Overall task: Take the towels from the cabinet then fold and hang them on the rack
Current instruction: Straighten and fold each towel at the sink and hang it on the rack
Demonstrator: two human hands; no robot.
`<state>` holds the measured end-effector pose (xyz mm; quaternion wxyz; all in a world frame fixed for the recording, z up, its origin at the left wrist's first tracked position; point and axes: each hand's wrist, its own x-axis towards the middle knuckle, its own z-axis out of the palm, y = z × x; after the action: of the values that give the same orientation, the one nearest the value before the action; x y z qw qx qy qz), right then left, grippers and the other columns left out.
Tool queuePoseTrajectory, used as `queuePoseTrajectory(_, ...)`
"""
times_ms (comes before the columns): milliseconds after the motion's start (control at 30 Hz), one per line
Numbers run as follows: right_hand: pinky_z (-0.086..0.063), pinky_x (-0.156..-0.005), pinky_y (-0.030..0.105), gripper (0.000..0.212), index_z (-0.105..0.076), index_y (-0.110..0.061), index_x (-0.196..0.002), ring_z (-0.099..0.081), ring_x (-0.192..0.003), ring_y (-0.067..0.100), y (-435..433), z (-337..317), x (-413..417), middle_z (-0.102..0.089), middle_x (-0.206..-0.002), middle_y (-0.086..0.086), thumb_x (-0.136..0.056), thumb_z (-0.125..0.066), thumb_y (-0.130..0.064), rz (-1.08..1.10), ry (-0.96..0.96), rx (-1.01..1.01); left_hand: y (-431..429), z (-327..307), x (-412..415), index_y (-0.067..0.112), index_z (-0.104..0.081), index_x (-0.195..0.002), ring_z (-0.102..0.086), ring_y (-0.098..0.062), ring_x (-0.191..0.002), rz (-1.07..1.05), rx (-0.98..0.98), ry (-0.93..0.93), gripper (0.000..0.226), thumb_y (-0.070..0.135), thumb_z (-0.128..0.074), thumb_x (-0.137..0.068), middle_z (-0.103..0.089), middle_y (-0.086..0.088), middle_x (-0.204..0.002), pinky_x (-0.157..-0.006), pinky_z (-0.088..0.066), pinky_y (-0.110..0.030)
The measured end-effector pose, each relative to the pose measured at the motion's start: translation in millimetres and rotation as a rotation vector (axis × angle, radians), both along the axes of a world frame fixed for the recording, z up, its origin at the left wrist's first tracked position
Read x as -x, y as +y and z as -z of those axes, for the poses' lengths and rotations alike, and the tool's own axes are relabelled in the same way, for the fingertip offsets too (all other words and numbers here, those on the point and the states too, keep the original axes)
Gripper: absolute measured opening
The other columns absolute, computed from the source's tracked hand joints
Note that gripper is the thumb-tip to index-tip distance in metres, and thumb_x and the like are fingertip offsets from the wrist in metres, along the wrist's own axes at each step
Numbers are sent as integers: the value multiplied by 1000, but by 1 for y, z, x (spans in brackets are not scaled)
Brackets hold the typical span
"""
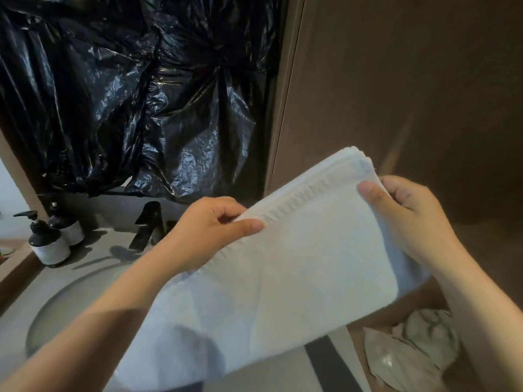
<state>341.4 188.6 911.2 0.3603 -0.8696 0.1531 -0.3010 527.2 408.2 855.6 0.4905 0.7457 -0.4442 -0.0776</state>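
A white towel (283,278), folded into several layers, is held up in front of me over the counter. My left hand (209,230) pinches its upper edge near the ribbed border, thumb on top. My right hand (404,213) grips the towel's far right corner, thumb on the front face and fingers curled behind. The towel hangs down toward me and hides the counter's near edge. No rack or cabinet shelf is recognisable in this view.
A round sink basin (56,306) lies at lower left with a black tap (148,224) behind it. Two dark pump bottles (51,241) stand at the left. Black plastic sheeting (135,94) covers the wall ahead. A brown panel (396,94) rises on the right, a bin with crumpled plastic (410,355) below it.
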Motion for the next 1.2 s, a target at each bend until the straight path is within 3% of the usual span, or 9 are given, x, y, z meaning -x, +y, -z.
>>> queuePoseTrajectory(133,-48,-65,31,38,-65,-21,-80,-68,-71,15,-28,43,32,-69,-73,-4,-83,-55,-57,118,90,-233,-45,18,7,5,-67,-70,-48,-10,-52,135,-176,23,53,59,-67,-76,-55,-10,-62,-51,-36,-20)
queuePoseTrajectory(233,-41,-59,26,38,-57,-17,-69,-59,-60,13,-52,99,62,-61,-58,-7,-93,-53,-46,235,183,-305,-91,75,27,7,-58,-56,-36,-5,-46,180,-344,89,47,42,-71,-84,-40,5,-50,-46,-25,-20)
queuePoseTrajectory(367,-28,-53,27,43,-42,-19,-59,-40,-45,4,-75,191,106,-43,-43,-10,-98,-54,-34,408,327,-347,-148,175,68,13,-52,-49,-37,-7,-48,204,-498,172,47,36,-73,-84,-38,7,-47,-52,-31,-24)
queuePoseTrajectory(533,-30,-55,33,43,-43,-16,-61,-42,-55,17,-107,256,145,-45,-54,-2,-98,-51,-36,578,415,-401,-205,230,102,14,-69,-79,-54,-22,-89,203,-584,113,27,40,-67,-87,-50,-2,-84,-85,-43,-31)
queuePoseTrajectory(700,-33,-55,32,44,-45,-11,-62,-43,-56,18,-138,285,162,-48,-59,5,-97,-53,-37,623,484,-418,-234,250,130,7,-66,-76,-62,-30,-82,152,-577,73,30,35,-68,-88,-58,-9,-77,-68,-41,-28)
queuePoseTrajectory(800,-33,-55,32,44,-43,-13,-60,-45,-55,18,-150,302,165,-45,-55,1,-98,-54,-31,633,555,-389,-235,261,139,9,-69,-93,-60,-29,-91,138,-551,-31,22,29,-64,-91,-62,-11,-91,-75,-41,-29)
queuePoseTrajectory(900,-37,-65,33,27,-61,-7,-82,-61,-83,31,-157,317,165,-61,-74,6,-98,-53,-28,597,675,-437,-223,269,137,11,-61,-123,-53,-28,-112,141,-579,-135,35,23,-64,-91,-58,-9,-122,-96,-42,-34)
queuePoseTrajectory(1000,-42,-91,32,39,-57,-2,-128,-57,-116,33,-154,324,160,-65,-121,14,-98,-55,-28,591,731,-440,-200,272,133,11,-62,-124,-55,-24,-112,154,-530,-183,35,23,-63,-92,-59,-6,-123,-94,-44,-30)
queuePoseTrajectory(1200,-39,-88,22,30,-56,-13,-128,-54,-105,11,-122,314,124,-62,-122,2,-98,-54,-17,436,574,-490,-139,267,112,8,-66,-118,-59,-28,-103,71,-535,-229,32,20,-68,-87,-64,-8,-114,-90,-45,-32)
